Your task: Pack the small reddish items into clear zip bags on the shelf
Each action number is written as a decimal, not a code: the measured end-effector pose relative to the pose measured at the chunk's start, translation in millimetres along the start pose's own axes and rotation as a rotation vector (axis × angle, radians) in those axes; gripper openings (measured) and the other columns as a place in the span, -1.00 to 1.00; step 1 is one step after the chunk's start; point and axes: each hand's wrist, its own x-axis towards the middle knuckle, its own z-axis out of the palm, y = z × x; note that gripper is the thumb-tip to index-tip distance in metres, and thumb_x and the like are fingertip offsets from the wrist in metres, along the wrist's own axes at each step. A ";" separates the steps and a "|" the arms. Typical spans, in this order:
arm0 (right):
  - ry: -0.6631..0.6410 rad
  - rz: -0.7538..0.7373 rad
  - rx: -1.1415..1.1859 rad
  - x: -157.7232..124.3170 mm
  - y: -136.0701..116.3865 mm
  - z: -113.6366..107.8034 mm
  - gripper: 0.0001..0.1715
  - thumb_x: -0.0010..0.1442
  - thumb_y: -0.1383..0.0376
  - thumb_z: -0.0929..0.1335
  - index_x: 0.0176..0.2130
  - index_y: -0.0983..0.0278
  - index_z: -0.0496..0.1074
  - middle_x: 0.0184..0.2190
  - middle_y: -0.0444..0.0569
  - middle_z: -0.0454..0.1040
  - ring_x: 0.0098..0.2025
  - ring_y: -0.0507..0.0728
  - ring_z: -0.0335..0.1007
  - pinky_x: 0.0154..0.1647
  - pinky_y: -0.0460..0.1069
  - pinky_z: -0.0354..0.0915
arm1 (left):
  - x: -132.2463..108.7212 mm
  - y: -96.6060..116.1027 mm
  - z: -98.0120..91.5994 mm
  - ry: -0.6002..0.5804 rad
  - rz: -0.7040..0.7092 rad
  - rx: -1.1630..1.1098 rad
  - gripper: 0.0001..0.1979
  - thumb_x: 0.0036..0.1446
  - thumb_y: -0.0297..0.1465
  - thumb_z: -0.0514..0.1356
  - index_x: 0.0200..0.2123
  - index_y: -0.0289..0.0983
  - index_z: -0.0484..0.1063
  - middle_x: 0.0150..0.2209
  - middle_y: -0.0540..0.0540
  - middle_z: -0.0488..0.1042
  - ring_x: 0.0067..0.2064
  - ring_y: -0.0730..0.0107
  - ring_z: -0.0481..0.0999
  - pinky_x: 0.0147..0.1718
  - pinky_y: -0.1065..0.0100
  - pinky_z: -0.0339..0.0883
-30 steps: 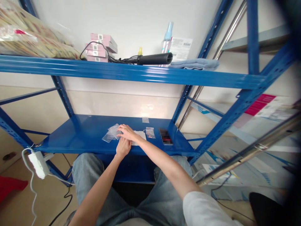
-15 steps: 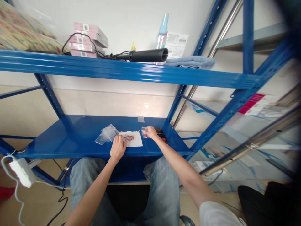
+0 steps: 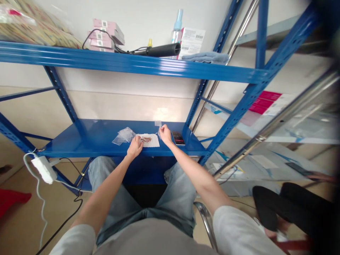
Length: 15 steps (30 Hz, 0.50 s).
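Note:
My left hand point(image 3: 134, 146) rests on the lower blue shelf point(image 3: 87, 140), its fingers curled at the left edge of a white sheet point(image 3: 152, 141) that carries small reddish bits. My right hand point(image 3: 164, 134) hovers just right of that sheet, fingers pinched on a small clear plastic bag point(image 3: 160, 132). A loose pile of clear bags point(image 3: 123, 135) lies left of the sheet. Another small clear bag point(image 3: 158, 123) lies further back. A dark phone point(image 3: 177, 137) lies right of my right hand.
The upper shelf point(image 3: 127, 63) holds pink boxes point(image 3: 106, 33), a black tube-shaped appliance with cord point(image 3: 159, 50), a spray bottle point(image 3: 176, 23) and a folded blue cloth point(image 3: 205, 56). A white power adapter point(image 3: 42, 169) hangs at left. Another person's dark-trousered legs point(image 3: 289, 205) are at right.
My right hand crossed from the pile of bags at left to the right side of the sheet and picked up a small bag. The view pulled back and tilted down.

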 end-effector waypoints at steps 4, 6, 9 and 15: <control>-0.034 -0.034 0.200 -47.0 -26.8 24.6 -0.83 0.24 0.20 0.28 -0.37 0.17 0.20 -0.44 -0.18 0.32 -0.34 0.09 0.30 -0.21 -0.06 0.21 | -10.9 5.4 -4.5 -0.014 -0.032 -0.262 -0.76 0.15 -0.42 0.15 -0.09 -0.27 0.33 -0.11 -0.21 0.47 -0.02 0.13 0.48 0.07 0.08 0.33; -0.051 -0.031 0.309 -73.6 -39.3 39.6 -0.78 0.21 0.18 0.30 -0.39 0.17 0.16 -0.44 -0.19 0.29 -0.33 0.08 0.27 -0.22 -0.06 0.22 | -22.9 9.7 -2.0 0.002 -0.059 -0.393 -0.73 0.18 -0.36 0.17 -0.06 -0.27 0.32 -0.09 -0.20 0.48 -0.04 0.18 0.50 0.00 0.15 0.37; -0.061 0.003 0.493 -115.0 -51.8 58.0 -0.73 0.16 0.14 0.33 -0.41 0.17 0.15 -0.43 -0.19 0.28 -0.32 0.07 0.26 -0.25 -0.07 0.24 | -51.4 14.3 6.2 0.023 -0.124 -0.567 -0.62 0.15 -0.21 0.25 -0.03 -0.27 0.33 -0.14 -0.16 0.51 -0.14 0.24 0.53 -0.13 0.23 0.41; -0.060 0.156 0.785 -181.4 -42.2 67.1 -0.58 -0.01 0.06 0.46 -0.48 0.19 0.18 -0.54 -0.25 0.18 -0.45 0.02 0.17 -0.42 -0.10 0.18 | -113.2 13.1 25.4 -0.008 -0.305 -0.827 -0.45 -0.06 -0.04 0.41 -0.15 -0.32 0.46 -0.36 -0.09 0.53 -0.38 0.35 0.50 -0.39 0.36 0.36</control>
